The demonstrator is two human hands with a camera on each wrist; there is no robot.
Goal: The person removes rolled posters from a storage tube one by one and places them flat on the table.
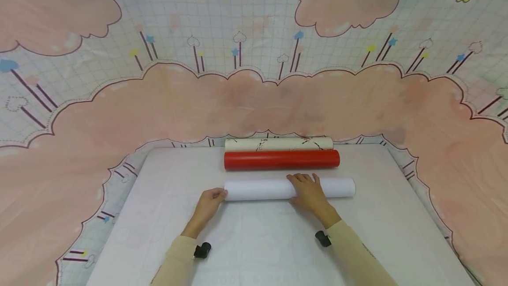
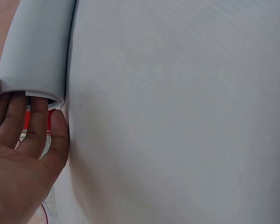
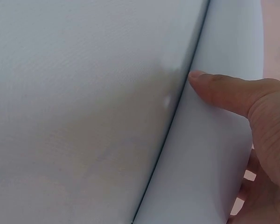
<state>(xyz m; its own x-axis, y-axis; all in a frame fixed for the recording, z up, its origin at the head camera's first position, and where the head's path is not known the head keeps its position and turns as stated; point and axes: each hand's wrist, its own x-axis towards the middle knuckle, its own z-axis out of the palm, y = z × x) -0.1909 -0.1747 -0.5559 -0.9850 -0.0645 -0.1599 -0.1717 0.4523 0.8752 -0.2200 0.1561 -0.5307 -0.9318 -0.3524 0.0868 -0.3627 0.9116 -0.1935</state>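
The left hand is at the left end of the white roll, its thumb and fingers pinching the rim; the left wrist view shows fingertips reaching into the hollow opening. The right hand lies across the same roll, right of its middle, spread over the top, with the thumb pressing the near side and the other fingers curled over the far side. The white roll lies crosswise on the bench, its right end sticking out well beyond the right hand. Both forearms are in beige sleeves, and a small black device sits at the inner side of each wrist, one on the left and one on the right

Just behind the white roll, and apart from it, a red roll lies roughly parallel. Behind that, near the far edge of the bench, is a cream roll with dark markings, partly hidden by the red one; I cannot tell whether those two touch. The left ends of all three nearly line up, and the white one reaches farthest right. Around the bench hangs a printed cloth with peach clouds and yellow shapes
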